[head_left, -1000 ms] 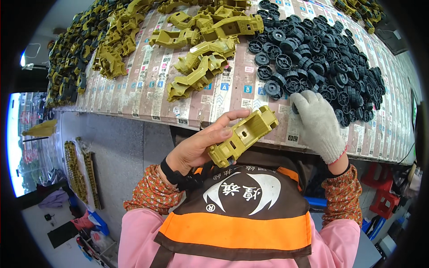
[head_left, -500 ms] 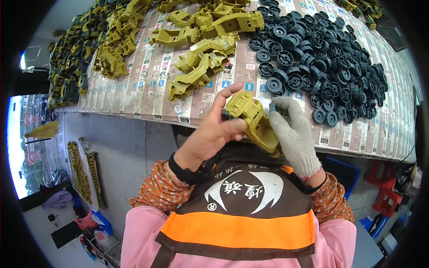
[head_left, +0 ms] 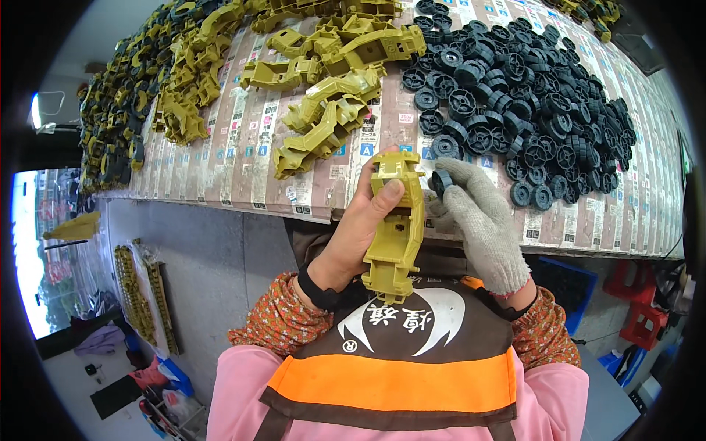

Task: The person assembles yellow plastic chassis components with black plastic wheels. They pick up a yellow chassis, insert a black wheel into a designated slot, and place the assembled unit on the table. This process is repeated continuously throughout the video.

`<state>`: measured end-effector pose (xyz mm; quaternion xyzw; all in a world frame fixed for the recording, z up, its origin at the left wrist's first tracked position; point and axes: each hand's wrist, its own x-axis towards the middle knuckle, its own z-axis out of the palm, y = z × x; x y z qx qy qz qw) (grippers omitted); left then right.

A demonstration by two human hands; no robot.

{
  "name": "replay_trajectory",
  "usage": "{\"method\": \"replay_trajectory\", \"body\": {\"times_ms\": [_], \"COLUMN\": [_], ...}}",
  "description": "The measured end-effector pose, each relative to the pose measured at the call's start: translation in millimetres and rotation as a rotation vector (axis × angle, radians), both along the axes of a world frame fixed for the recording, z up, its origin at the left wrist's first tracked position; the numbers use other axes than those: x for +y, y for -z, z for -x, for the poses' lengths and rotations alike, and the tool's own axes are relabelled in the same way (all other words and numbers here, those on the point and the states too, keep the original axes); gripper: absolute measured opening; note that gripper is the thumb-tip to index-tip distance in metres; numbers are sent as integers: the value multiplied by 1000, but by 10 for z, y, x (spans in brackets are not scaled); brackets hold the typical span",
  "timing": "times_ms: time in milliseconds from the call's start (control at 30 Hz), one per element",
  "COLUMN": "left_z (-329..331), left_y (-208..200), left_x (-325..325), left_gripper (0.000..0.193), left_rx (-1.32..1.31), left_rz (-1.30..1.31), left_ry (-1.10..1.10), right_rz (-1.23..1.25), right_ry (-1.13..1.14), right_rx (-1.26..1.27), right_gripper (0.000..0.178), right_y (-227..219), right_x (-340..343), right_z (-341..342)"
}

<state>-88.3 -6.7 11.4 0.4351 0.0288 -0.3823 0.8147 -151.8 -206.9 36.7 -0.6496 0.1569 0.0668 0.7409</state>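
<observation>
My bare left hand (head_left: 350, 239) is closed round an olive-yellow plastic toy vehicle body (head_left: 396, 242). Its thumb presses on the upper part, and the long hollow body points down toward my apron. Short pegs stick out along the body's right side. On my right hand (head_left: 491, 231) is a pale knitted glove. Between its thumb and fingers it pinches a small black wheel (head_left: 440, 181), edge-on, just right of the body's upper end. A small gap shows between wheel and body.
Black wheels (head_left: 551, 117) lie heaped on the right of the paper-covered table (head_left: 243, 176). More olive-yellow bodies (head_left: 323, 140) lie ahead, left of centre. At the far left is a pile of bodies with dark parts (head_left: 118, 117). Red stools (head_left: 638, 298) stand below right.
The body has turned from a slant to nearly upright in my left hand. My right hand keeps the wheel pinched; the wheel has turned and shows more of its side.
</observation>
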Motion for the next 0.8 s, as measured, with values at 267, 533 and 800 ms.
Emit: {"method": "replay_trajectory", "body": {"times_ms": [267,533,800], "left_z": [67,69,18], "left_y": [8,89,121], "left_x": [-121,-138,-153], "left_gripper": [75,78,79], "left_rx": [-125,-512,-700], "left_rz": [-47,-232,-259], "left_ry": [10,131,318], "right_rz": [277,411,736], "right_ry": [-20,33,-73], "right_rx": [-241,-220,-306], "right_gripper": [37,37,50], "right_y": [173,138,102], "right_x": [-8,47,23], "right_z": [10,62,281]}}
